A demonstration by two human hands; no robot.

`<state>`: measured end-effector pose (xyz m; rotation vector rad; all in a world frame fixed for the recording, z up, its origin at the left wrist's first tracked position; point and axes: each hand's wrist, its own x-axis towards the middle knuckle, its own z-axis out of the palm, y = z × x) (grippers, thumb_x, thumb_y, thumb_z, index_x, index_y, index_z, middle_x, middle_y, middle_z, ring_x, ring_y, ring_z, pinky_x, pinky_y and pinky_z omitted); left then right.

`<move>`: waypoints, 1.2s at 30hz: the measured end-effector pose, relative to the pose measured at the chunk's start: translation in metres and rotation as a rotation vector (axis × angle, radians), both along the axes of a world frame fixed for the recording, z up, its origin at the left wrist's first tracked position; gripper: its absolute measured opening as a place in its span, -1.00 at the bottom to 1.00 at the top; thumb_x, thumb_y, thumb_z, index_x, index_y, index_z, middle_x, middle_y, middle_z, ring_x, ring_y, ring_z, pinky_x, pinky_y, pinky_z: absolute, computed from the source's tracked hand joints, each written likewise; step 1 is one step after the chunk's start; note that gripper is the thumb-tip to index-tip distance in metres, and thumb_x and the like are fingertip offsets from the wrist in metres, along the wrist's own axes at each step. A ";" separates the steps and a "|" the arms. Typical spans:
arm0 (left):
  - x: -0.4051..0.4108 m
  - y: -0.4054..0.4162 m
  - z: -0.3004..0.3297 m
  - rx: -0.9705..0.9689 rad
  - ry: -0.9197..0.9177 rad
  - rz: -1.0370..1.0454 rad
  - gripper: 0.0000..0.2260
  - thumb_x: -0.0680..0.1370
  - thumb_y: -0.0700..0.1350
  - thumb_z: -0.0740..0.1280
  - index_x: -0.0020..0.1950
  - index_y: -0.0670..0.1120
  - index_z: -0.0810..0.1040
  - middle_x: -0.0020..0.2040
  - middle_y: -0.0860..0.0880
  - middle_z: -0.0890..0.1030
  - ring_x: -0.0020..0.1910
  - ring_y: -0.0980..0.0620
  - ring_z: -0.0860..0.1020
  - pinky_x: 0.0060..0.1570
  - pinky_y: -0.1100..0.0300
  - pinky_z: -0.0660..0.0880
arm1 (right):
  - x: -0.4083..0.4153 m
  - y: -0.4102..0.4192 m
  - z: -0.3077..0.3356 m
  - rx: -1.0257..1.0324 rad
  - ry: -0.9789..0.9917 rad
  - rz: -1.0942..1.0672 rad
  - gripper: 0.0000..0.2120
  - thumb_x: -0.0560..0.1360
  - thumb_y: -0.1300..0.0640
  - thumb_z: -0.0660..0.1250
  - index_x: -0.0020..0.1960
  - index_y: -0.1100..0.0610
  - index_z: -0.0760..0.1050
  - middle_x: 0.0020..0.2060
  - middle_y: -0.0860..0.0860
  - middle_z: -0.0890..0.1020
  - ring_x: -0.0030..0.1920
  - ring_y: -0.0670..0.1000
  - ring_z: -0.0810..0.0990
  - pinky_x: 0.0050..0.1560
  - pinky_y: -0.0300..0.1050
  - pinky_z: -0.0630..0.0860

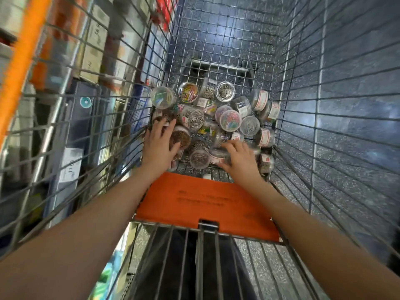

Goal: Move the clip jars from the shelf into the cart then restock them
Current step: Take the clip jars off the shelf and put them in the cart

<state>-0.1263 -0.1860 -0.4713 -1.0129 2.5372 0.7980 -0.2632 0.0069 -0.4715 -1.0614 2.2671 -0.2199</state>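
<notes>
Her left hand (159, 141) is down in the bottom of the cart (337, 118), fingers spread wide and flat over a jar of dark clips (181, 137) by the left wall, holding nothing that I can make out. The right hand (237, 155) is low on the other side, fingers fanned and a little bent over a labelled jar (217, 157) lying on its side; it is blurred, so I cannot tell whether it has hold of that jar or is only touching it.

The jars (213, 124) are all in the cart, heaped in a loose pile on the wire floor. Some stand upright, like the one of coloured clips (188, 92) and the one of silver clips (225, 91) at the far edge. Others lie tipped or stacked on their neighbours. The shelf (91, 50) is off to the left, through the wire side.

So it looks to me like the gathering is done and the restocking is what's in hand. I'd take the top jars first, since pulling one from underneath would set the rest rolling. Each jar wants gripping round its body rather than by the lid, as the plastic looks smooth and a lid could pop. The near jars sit close under the orange flap (205, 202), so lifting straight up before swinging left should keep wrists clear of the wire.
</notes>
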 end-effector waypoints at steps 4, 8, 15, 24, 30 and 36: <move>0.008 -0.003 0.012 0.076 0.140 0.072 -0.50 0.53 -0.20 0.30 0.46 -0.09 0.28 0.41 -0.07 0.25 0.31 -0.14 0.36 0.24 -0.12 0.42 | 0.004 -0.026 -0.005 0.019 -0.143 0.046 -0.41 0.46 0.06 0.40 0.42 0.08 0.28 0.32 0.05 0.36 0.34 0.08 0.27 0.25 -0.03 0.33; 0.015 -0.001 0.027 0.091 0.093 0.097 -0.63 0.54 -0.27 0.24 0.35 -0.08 0.40 0.30 -0.06 0.36 0.16 -0.05 0.43 0.06 0.02 0.48 | 0.013 -0.039 -0.020 0.056 -0.205 0.106 -0.43 0.46 0.10 0.40 0.42 0.03 0.28 0.30 0.07 0.37 0.30 0.11 0.34 0.19 0.05 0.43; 0.031 0.002 0.024 0.303 -0.011 0.195 -0.71 0.55 -0.27 0.24 0.23 -0.04 0.50 0.14 -0.01 0.50 0.09 0.07 0.48 0.11 0.02 0.49 | 0.026 -0.040 -0.030 0.103 -0.080 0.207 -0.35 0.43 -0.01 0.42 0.44 -0.03 0.22 0.33 0.05 0.34 0.34 0.12 0.30 0.27 0.11 0.27; 0.029 0.004 0.030 0.333 -0.029 0.179 -0.73 0.54 -0.27 0.25 0.21 -0.05 0.52 0.16 -0.01 0.51 0.14 0.04 0.50 0.16 0.06 0.47 | 0.019 -0.043 -0.027 0.106 -0.088 0.246 -0.35 0.42 -0.03 0.43 0.42 -0.02 0.22 0.27 0.05 0.37 0.30 0.09 0.33 0.26 0.10 0.35; 0.013 0.008 0.042 0.360 -0.001 0.123 -0.68 0.51 -0.26 0.32 0.24 -0.03 0.49 0.18 0.05 0.48 0.14 0.11 0.47 0.15 0.16 0.46 | 0.000 -0.034 -0.010 -0.078 -0.334 -0.119 -0.38 0.37 0.09 0.49 0.35 0.12 0.31 0.23 0.07 0.47 0.17 -0.01 0.43 0.15 -0.21 0.39; -0.008 0.017 0.055 0.336 -0.021 -0.053 -0.50 0.48 -0.20 0.39 0.37 0.03 0.36 0.29 0.01 0.42 0.26 0.02 0.41 0.24 0.02 0.42 | -0.010 -0.023 0.019 -0.044 -0.460 -0.305 -0.30 0.32 0.07 0.53 0.36 0.12 0.30 0.26 0.03 0.42 0.14 -0.02 0.48 0.21 -0.06 0.50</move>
